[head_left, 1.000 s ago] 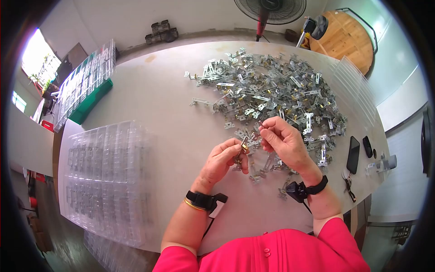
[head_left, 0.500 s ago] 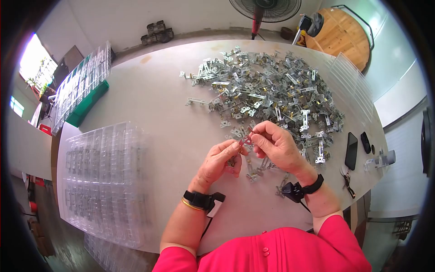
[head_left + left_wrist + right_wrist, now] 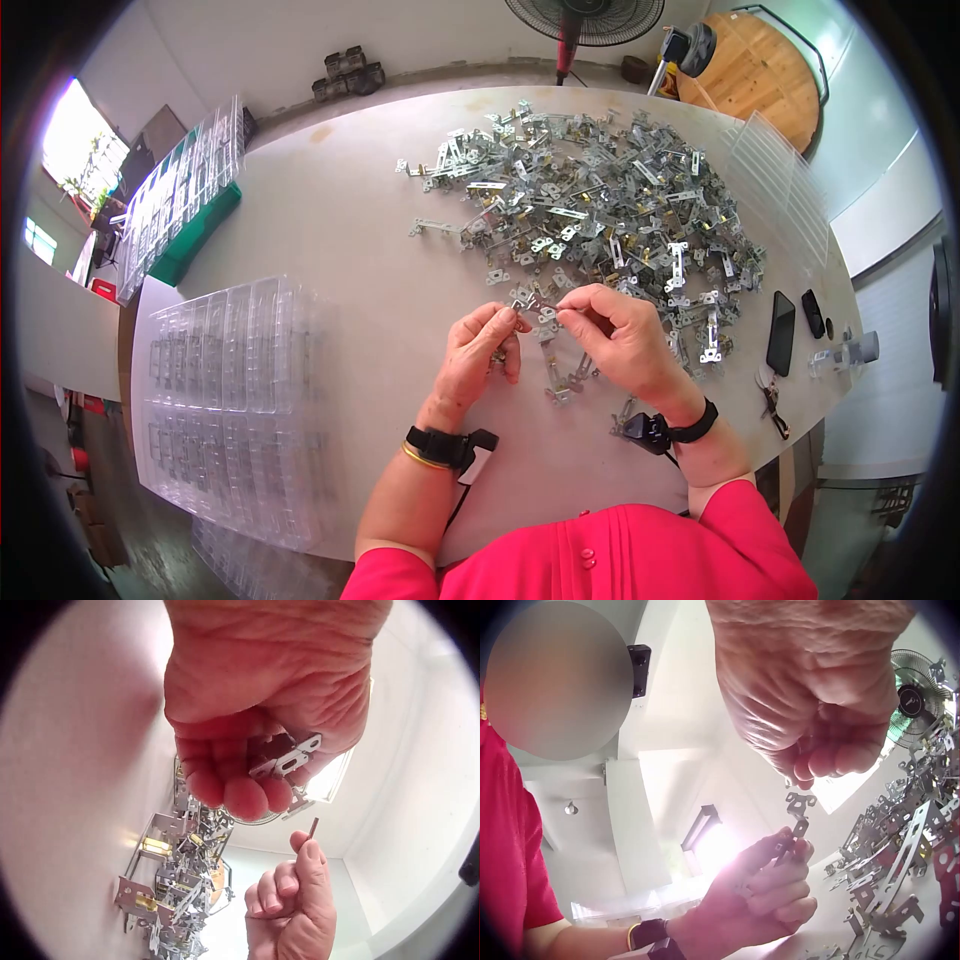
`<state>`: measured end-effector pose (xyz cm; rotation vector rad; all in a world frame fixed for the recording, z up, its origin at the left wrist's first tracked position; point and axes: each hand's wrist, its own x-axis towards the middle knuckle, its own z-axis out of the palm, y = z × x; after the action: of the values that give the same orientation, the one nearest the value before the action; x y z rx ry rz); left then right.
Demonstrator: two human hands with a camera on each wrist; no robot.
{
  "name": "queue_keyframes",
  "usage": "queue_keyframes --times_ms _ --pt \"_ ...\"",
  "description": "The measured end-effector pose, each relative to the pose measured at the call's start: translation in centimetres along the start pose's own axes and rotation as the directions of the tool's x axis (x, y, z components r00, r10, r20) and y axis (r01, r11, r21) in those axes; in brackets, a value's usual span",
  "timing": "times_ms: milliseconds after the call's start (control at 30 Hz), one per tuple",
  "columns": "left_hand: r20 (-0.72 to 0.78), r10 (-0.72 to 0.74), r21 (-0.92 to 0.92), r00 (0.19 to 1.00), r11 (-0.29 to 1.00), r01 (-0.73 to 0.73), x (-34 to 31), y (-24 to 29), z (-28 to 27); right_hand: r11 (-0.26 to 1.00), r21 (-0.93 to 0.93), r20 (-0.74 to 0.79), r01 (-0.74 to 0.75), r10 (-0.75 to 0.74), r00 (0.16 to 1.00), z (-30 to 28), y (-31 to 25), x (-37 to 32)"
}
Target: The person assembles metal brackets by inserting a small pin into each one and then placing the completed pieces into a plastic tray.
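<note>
A metal bracket [image 3: 289, 759] is gripped between the thumb and curled fingers of the left hand [image 3: 472, 360]; its flat end [image 3: 800, 804] sticks out past the fingertips in the right wrist view. The right hand [image 3: 628, 350] pinches a thin, short metal pin [image 3: 313, 829] between thumb and forefinger, close to the bracket's outer end. Whether pin and bracket touch cannot be told. Both hands are above the table [image 3: 380, 250], at the near edge of a large heap of similar brackets [image 3: 600, 190].
Clear compartment trays [image 3: 220, 345] with parts lie at the left, and more trays stand on a green box [image 3: 195, 238] farther back. At the right are a phone [image 3: 781, 332], pliers [image 3: 772, 405], a clear bottle [image 3: 850, 352] and a clear lid [image 3: 785, 180].
The left hand has shifted slightly left with the bracket, which now points up and right. My right hand has come lower, keeping its pinch on the pin.
</note>
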<state>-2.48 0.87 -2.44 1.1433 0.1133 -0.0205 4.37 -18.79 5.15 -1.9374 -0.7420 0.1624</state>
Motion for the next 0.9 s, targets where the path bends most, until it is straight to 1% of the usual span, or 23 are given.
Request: queue_keyframes --times_ms 100,167,333,433,500,533,600,733,800,833,900 --pt "-0.009 0.024 -0.003 1.0 1.0 -0.024 0.1 -0.3 -0.2 1.0 -0.011 0.018 -0.025 0.026 1.0 0.2 0.1 0.1" --pt "-0.017 0.056 0.055 0.998 0.997 -0.055 0.1 -0.5 -0.3 1.0 -0.02 0.005 -0.016 0.016 1.0 0.3 0.0 0.2" --pt "-0.046 0.09 0.137 0.995 0.987 -0.083 0.1 -0.5 0.1 0.999 -0.051 -0.017 0.0 -0.001 1.0 0.4 0.2 0.2" --pt "-0.059 0.116 0.182 0.992 0.978 -0.103 -0.1 -0.3 0.3 0.997 -0.069 -0.037 0.03 -0.032 0.999 0.5 0.3 0.1" --pt "-0.058 0.127 0.204 0.99 0.972 -0.112 -0.1 -0.3 0.4 0.99 -0.087 -0.042 0.106 -0.11 0.993 0.5 0.5 0.0" --pt "-0.062 0.127 0.203 0.99 0.973 -0.113 -0.1 -0.4 0.5 0.991 -0.088 -0.045 0.104 -0.108 0.993 0.3 0.3 -0.1" --pt "-0.066 0.127 0.203 0.99 0.973 -0.112 -0.2 -0.3 0.6 0.996 -0.085 0.024 0.018 -0.016 1.0 0.0 -0.2 -0.2" --pt "-0.041 0.123 0.223 0.992 0.969 -0.111 -0.3 -0.3 0.8 0.997 -0.071 0.05 0.02 -0.016 0.999 -0.1 0.1 -0.2" --pt "-0.036 0.116 0.231 0.993 0.967 -0.105 -0.3 -0.3 0.7 0.994 0.047 0.117 -0.103 0.097 0.988 -0.1 -0.2 -0.1" --pt "-0.038 0.108 0.238 0.993 0.966 -0.096 -0.3 -0.4 0.7 0.994 0.047 0.118 -0.103 0.097 0.988 -0.1 -0.4 0.0" --pt "-0.031 0.099 0.242 0.995 0.966 -0.088 -0.3 -0.5 0.9 0.95 0.159 0.264 -0.27 0.223 0.938 -0.4 -0.6 0.2"
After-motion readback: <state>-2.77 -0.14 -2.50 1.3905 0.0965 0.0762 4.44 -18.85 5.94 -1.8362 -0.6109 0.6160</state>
